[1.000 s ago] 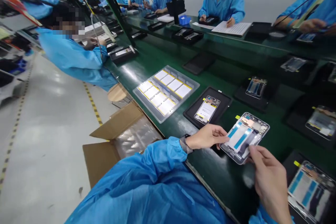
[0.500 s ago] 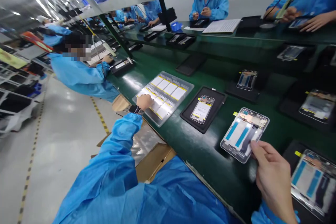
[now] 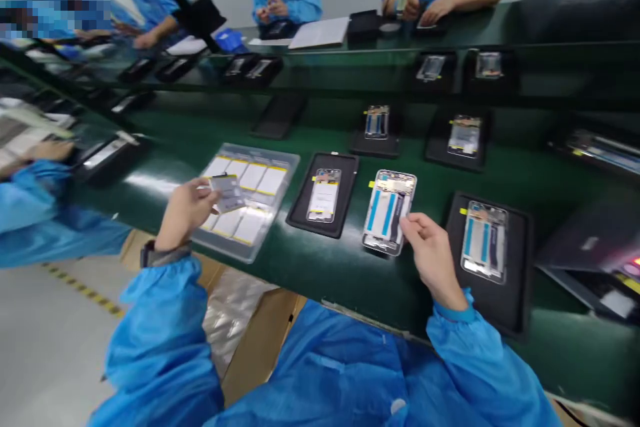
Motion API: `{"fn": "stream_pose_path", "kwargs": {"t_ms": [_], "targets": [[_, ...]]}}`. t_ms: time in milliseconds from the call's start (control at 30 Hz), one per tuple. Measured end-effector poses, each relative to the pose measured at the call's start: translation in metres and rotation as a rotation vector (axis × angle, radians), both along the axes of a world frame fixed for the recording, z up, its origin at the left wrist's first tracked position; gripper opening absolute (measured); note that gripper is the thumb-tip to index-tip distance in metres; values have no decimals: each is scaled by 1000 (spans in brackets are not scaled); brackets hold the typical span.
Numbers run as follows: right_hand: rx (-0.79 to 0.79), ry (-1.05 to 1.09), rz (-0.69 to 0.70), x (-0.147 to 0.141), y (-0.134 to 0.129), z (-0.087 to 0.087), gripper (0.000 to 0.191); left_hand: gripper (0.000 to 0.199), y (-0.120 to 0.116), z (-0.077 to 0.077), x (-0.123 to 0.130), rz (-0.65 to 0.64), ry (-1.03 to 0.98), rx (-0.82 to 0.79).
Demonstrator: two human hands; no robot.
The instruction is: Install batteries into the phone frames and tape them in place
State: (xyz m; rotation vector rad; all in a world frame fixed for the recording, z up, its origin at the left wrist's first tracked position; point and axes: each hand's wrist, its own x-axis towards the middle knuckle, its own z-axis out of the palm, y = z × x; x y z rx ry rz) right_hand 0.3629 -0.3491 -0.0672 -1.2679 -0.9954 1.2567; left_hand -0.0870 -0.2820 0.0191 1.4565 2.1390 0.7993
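Left hand (image 3: 186,210) lifted battery (image 3: 227,190), right grip (image 3: 431,255) on frame (image 3: 389,211)

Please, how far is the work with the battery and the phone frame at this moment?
Done: one battery is out of the clear tray, pinched in the left hand. The phone on the black tray beside already shows a white pack inside. In hand: the right hand holds the open phone frame at its edge. Left: the battery is not yet in the frame, whose blue strips are bare.

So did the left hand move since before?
Yes. The left hand left the phone frame, went to the battery tray, and now holds a battery above it.
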Motion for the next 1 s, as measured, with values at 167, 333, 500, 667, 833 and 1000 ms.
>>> {"fn": "stream_pose_path", "kwargs": {"t_ms": [167,333,500,667,833,1000], "targets": [[-7,29,-6,-6,4,2,39,48,-18,-12,155,-320,-620,-53],[29,47,-31,-6,2,2,41,44,-10,-33,251,-578,-861,-162],[40,73,-7,-5,1,2,39,37,-8,-45,265,-560,-760,-90],[65,68,-26,-5,1,3,39,20,-12,-53,268,-484,-417,231],[79,64,-3,-4,0,3,40,45,2,-65,263,-534,-727,-8],[7,86,-5,-1,5,0,47,40,5,-76,269,-636,-991,-197]]}}
